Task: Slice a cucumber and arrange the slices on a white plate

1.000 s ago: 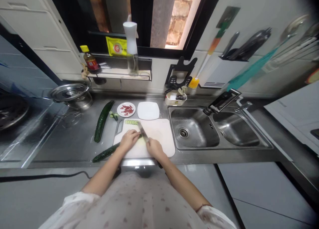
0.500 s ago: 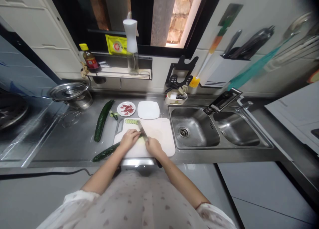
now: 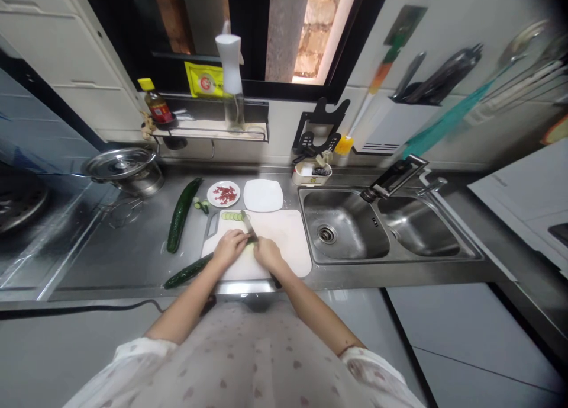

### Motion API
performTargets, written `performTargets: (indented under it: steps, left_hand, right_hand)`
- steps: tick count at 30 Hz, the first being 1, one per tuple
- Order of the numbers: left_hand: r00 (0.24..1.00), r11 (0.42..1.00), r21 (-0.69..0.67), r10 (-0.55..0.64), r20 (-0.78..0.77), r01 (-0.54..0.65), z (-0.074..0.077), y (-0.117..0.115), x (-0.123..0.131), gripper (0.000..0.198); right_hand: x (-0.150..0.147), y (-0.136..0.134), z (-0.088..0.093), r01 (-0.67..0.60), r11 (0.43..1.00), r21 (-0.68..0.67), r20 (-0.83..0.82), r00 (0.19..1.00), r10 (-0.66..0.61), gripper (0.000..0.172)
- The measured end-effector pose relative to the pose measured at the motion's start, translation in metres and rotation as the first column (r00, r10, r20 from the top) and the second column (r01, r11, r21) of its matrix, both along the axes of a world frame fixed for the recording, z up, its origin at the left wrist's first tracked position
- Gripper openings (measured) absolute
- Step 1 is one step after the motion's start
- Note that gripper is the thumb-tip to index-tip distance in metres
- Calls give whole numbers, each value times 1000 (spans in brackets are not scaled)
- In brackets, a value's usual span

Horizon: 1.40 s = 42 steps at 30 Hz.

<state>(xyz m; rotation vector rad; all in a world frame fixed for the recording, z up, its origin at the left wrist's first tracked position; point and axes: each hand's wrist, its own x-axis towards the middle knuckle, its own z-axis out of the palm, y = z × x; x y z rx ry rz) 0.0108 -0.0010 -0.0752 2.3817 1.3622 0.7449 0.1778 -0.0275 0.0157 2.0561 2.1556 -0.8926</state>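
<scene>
My left hand (image 3: 229, 248) is closed over a cucumber on the white cutting board (image 3: 286, 239). A dark green cucumber length (image 3: 189, 272) shows left of my wrist, in line with the green end by my fingertips; the hand and wrist hide the middle. My right hand (image 3: 267, 255) grips a knife (image 3: 248, 223), its blade slanting up and left, close to my left fingertips. A row of thin pale green cucumber slices (image 3: 232, 216) lies along the board's far edge near the blade tip. Pale green also shows on the board between my hands.
A whole cucumber (image 3: 183, 215) lies left of the board, with small cucumber pieces (image 3: 201, 205) nearby. Behind the board stand a plate of chopped red bits (image 3: 223, 201) and a white square plate (image 3: 263, 195). A double sink (image 3: 346, 251) is at right, a lidded pot (image 3: 139, 180) at left.
My right hand and the knife have shifted slightly left and up, nearer my left hand. My left hand stays nearly in place. The whole view has shifted slightly.
</scene>
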Motion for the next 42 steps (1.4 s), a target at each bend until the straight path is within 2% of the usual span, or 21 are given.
performTargets:
  steps: [12, 30, 42]
  left_hand:
    - [1000, 1000, -8, -1, 27, 1, 1, 1, 0, 26]
    - [999, 1000, -26, 2, 32, -1, 2, 1, 1, 26]
    - [1000, 999, -47, 7, 13, -7, 4, 1, 0, 26]
  right_hand:
    - [20, -32, 3, -23, 997, -69, 43, 999, 26, 31]
    - [1, -5, 3, -34, 998, -52, 41, 999, 36, 34]
    - [23, -35, -2, -29, 993, -114, 55, 998, 35, 31]
